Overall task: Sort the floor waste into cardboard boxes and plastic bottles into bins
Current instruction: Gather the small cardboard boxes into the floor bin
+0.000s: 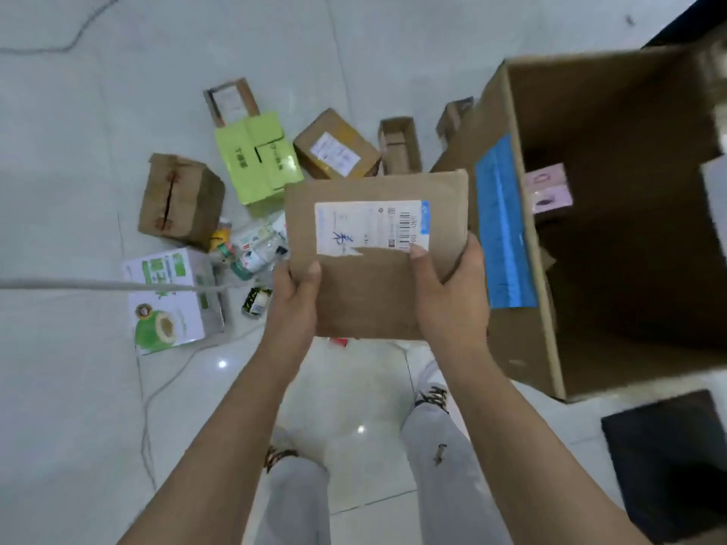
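Currently: both hands held one flat brown cardboard parcel with a white shipping label (366, 300) at centre frame, lifted clear of the white tiled floor (78, 387). The left hand (293, 297) gripped the lower left corner with its thumb laid on the front face and its fingers hidden behind. The right hand (450, 300) gripped the lower right edge with its thumb on the label's torn lower margin and its fingers curled round the side. Neither hand was slack.

The parcel face was turned up toward the camera. Its outline was close to square, so it had no marked long axis, though the label ran left to right.

Key relation: the large open brown cardboard box with a blue tape strip (523, 348) stood at the right of the frame, mouth upward, just beside the parcel's right edge. It was the right hand that lay nearer to it. Judgement: the parcel probably goes rightward over the near wall and drops in flat. Small pink cartons (547, 190) already lay inside.

Unsorted on the floor, upper left of the hands:
- a lime-green flattened carton (257, 163)
- several brown boxes
- a cluster of clear plastic bottles (253, 249)
- a white and green printed carton (169, 300)

Sorting was judged to be at an early stage.

A dark object (668, 466) sat at lower right. Whether it was a bin could not be told.
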### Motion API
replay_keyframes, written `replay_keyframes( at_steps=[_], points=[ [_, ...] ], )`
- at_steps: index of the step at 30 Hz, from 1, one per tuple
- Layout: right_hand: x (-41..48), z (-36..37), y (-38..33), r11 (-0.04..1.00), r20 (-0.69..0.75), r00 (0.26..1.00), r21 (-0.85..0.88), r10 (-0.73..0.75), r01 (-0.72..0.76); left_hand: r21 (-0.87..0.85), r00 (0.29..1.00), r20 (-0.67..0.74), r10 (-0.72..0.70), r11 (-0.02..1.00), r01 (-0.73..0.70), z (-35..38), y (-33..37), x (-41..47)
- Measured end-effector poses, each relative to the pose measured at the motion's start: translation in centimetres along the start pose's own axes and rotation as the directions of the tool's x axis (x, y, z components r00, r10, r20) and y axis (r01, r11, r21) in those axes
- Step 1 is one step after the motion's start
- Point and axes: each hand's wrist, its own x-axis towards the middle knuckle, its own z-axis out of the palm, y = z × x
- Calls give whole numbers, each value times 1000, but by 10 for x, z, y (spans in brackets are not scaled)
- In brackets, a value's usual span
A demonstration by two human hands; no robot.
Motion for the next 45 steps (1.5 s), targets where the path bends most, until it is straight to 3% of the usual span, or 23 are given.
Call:
replay_keyframes(
  at_steps=[5,11,16,23,27,32,34,41,45],
  points=[
    [51,-98,-60,991,-67,997,121,-41,49,57,992,-18,123,991,-122,65,106,-28],
    [137,-221,-35,987,-152,988,159,-5,30,37,957,221,189,979,-201,188,155,-55],
    [193,-273,38,981,-236,964,176,119,-78,101,935,329,133,979,-175,283,153,-63],
    [225,-314,136,980,-315,928,38,198,-196,149,886,453,-103,988,38,381,85,-85],
    [237,-325,176,966,-243,949,-112,201,-233,234,823,489,-290,952,196,404,42,-81],
    [242,-331,210,897,-191,971,-389,146,-211,351,741,542,-397,908,229,420,9,-84],
    [240,-324,215,864,-185,967,-442,176,-242,383,749,517,-415,894,232,421,12,-87],
    [227,-290,206,918,-89,957,-272,275,-289,349,821,475,-317,924,155,405,23,-74],
    [218,-267,180,954,-53,976,-205,213,-220,257,866,454,-210,962,98,388,36,-66]
  ],
)
